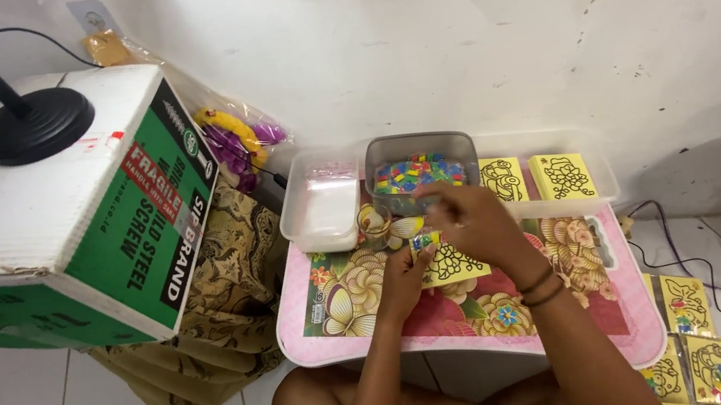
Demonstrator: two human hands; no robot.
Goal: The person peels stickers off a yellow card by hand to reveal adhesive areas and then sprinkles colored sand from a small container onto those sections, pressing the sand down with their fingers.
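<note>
A yellow picture card (451,264) is kept flat at the centre of the frame on the pink floral surface (336,309), steadied by the left hand (406,271), whose fingers are pinched on its edge. The right hand (471,221) is curled above it (fingertips hidden, contents untellable), just below the grey tub of coloured pieces (420,168).
</note>
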